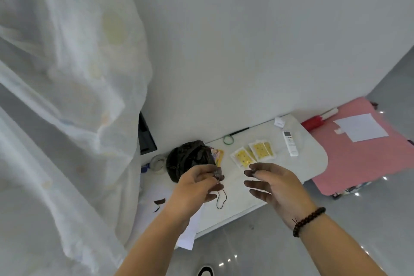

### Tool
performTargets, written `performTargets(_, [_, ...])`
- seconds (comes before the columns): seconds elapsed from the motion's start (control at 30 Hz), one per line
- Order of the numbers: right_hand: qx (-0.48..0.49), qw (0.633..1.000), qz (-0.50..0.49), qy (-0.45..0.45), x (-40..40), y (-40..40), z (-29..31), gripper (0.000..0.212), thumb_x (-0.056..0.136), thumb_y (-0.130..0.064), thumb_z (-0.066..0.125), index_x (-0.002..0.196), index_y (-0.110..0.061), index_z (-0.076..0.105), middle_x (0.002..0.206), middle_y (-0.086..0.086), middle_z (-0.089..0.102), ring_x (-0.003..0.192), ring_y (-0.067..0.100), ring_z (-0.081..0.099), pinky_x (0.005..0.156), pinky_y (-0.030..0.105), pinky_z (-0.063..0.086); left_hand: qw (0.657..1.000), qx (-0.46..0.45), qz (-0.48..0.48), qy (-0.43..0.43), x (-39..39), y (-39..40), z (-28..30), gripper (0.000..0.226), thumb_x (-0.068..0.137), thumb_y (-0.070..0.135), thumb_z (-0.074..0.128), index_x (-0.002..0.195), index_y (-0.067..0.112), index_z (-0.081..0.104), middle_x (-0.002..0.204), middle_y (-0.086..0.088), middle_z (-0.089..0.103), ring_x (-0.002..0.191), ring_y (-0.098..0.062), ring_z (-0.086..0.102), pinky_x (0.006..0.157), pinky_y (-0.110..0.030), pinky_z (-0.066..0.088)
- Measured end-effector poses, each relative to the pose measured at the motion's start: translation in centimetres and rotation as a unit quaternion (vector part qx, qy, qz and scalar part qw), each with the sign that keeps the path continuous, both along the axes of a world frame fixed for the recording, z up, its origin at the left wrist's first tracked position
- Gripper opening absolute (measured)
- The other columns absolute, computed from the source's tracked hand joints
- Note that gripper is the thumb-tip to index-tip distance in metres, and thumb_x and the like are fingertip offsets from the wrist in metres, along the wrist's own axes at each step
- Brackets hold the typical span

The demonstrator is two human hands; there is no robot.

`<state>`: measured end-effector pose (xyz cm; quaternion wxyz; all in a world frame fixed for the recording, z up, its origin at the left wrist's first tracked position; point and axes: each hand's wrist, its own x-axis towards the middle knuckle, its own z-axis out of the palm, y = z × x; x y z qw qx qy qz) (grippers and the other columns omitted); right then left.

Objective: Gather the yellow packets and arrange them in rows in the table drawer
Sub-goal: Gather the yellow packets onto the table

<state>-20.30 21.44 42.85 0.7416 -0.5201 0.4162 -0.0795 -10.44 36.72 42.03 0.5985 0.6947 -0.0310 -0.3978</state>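
- Head view, progress: the flat yellow packets with white sealed borders (253,154) lie on the white rounded tabletop (309,159), so the gathering looks not yet begun. No open drawer shows, so opening it, collecting the packets and laying them in rows all appear left to do.
- Head view, the packets: they sit fanned in two overlapping clusters near the middle of the tabletop, just beyond the hands. Each has a glossy yellow centre with small dark marks; how many there are in all I cannot tell. One more yellowish wrapper (218,157) pokes out beside the crumpled black plastic bag (188,159); whether it is the same kind is unclear.
- Head view, left hand (195,188): its fingers are curled and pinch a small dark object with a thin black cord (220,201) hanging in a loop beneath.
- Head view, right hand (275,184): it hovers above the tabletop just short of the packets, fingers spread and loosely bent, holding nothing; a dark beaded bracelet (309,219) circles the wrist.
- Head view, around: a white remote control (290,143) and a green ring (228,140) lie farther back.
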Motion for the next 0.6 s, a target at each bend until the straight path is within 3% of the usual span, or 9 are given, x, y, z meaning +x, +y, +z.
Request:
performTargets(0.13, [0.013, 0.998, -0.06, -0.006, 1.9, -6.2, -0.4, 0.012, 0.09, 0.0, 0.055, 0.093, -0.006, 0.065, 0.09, 0.01, 0.071, 0.079, 0.027, 0.067, 0.07, 0.032, 0.052, 0.999, 0.012, -0.023, 0.023, 3.4, -6.4, -1.7, 0.025, 0.093, 0.003, 0.053, 0.113, 0.014, 0.064, 0.091, 0.0, 0.075, 0.076, -0.011, 0.07, 0.08, -0.031, 0.055])
performTargets(0.37, [0.03, 0.996, -0.088, 0.016, 2.7, -17.4, -2.8, 0.014, 0.09, 0.0, 0.055, 0.099, -0.003, 0.065, 0.094, 0.012, 0.071, 0.082, 0.028, 0.067, 0.073, 0.033, 0.052, 0.998, 0.019, -0.013, 0.05, 6.5, -16.6, -4.6, 0.025, 0.093, 0.004, 0.053, 0.111, 0.016, 0.064, 0.094, 0.0, 0.076, 0.083, -0.015, 0.072, 0.072, -0.028, 0.053])
performTargets(0.6, [0.034, 0.994, 0.003, 0.107, 6.2, -30.3, -7.1, 0.013, 0.089, 0.0, 0.055, 0.092, -0.007, 0.065, 0.093, 0.013, 0.07, 0.077, 0.026, 0.067, 0.067, 0.03, 0.053, 0.99, 0.057, 0.11, 0.064, 7.7, -27.5, -9.2, 0.034, 0.091, 0.003, 0.054, 0.124, 0.012, 0.052, 0.105, -0.005, 0.069, 0.086, -0.019, 0.07, 0.074, -0.029, 0.054])
